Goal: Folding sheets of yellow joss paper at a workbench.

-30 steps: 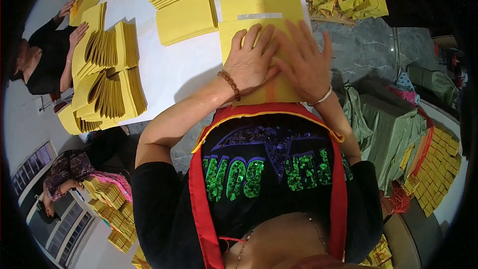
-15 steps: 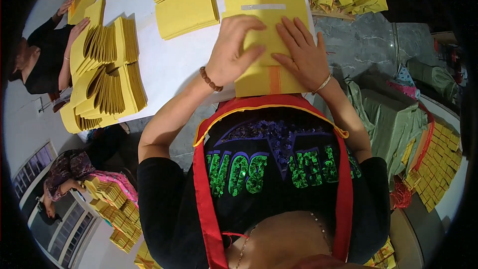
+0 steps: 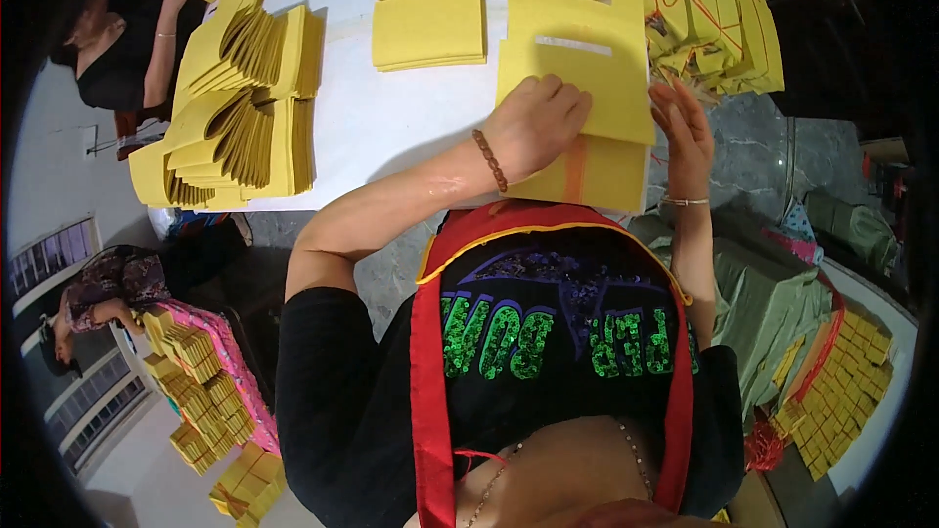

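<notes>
Paper (image 3: 621, 117) (yellow, orange stripe on the part nearest the body) lay at the near edge of the white surface (image 3: 342, 117). Left hand (image 3: 543, 119) was on it, fingers curled into a loose fist, couldn't tell if it pinched anything. Right hand (image 3: 687, 137) was half-open and looked empty, just beside the paper's right edge. Yellow stack (image 3: 428, 29) sat up-left.

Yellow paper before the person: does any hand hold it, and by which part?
The left hand is curled on the yellow paper, by the orange stripe; whether it grips cannot be told. The right hand, beside the paper, shows nothing held.
</notes>
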Demonstrator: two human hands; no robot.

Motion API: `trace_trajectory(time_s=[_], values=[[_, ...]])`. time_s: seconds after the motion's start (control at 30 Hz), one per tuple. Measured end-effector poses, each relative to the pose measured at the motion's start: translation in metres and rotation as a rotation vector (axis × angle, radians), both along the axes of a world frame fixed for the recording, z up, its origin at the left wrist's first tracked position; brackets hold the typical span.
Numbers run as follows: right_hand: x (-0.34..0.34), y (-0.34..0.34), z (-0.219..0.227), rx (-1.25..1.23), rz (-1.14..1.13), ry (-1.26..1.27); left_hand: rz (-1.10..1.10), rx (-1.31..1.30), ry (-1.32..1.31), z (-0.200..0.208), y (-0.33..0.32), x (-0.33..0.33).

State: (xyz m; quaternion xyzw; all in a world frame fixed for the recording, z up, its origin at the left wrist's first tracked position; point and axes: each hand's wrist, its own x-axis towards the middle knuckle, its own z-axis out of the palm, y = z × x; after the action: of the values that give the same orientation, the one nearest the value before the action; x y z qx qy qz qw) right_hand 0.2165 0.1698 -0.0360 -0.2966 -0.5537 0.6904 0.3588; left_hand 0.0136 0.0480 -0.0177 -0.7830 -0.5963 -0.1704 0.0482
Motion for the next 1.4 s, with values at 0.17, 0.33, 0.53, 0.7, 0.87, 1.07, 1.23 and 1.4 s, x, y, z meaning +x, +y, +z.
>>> trace_trajectory(time_s=[0.17, 0.33, 0.53, 0.7, 0.87, 1.07, 1.23, 1.4], values=[[0.020, 0.001, -0.012, 0.013, -0.204, -0.151, 0.134, 0.389, -0.233, 0.029, -0.007, -0.064], [0.014, -0.007, -0.021, -0.038, -0.214, -0.198, 0.345, 0.256, 0.074, -0.054, -0.008, -0.157], [0.013, -0.011, -0.033, 0.006, -0.148, -0.219, 0.336, 0.123, 0.134, -0.103, -0.009, -0.174], [0.013, -0.014, -0.034, -0.006, -0.153, -0.205, 0.355, 0.160, 0.180, -0.097, -0.007, -0.176], [0.011, -0.013, -0.036, -0.012, -0.180, -0.189, 0.354, 0.063, 0.234, -0.105, -0.016, -0.181], [0.013, -0.014, -0.047, -0.035, -0.183, -0.237, 0.352, -0.116, 0.146, -0.108, -0.019, -0.177], [0.014, -0.014, -0.045, -0.037, -0.175, -0.236, 0.346, -0.015, 0.246, -0.120, -0.024, -0.170], [0.016, -0.012, -0.039, 0.085, -0.201, -0.265, 0.340, -0.051, 0.293, -0.124, -0.022, -0.171]])
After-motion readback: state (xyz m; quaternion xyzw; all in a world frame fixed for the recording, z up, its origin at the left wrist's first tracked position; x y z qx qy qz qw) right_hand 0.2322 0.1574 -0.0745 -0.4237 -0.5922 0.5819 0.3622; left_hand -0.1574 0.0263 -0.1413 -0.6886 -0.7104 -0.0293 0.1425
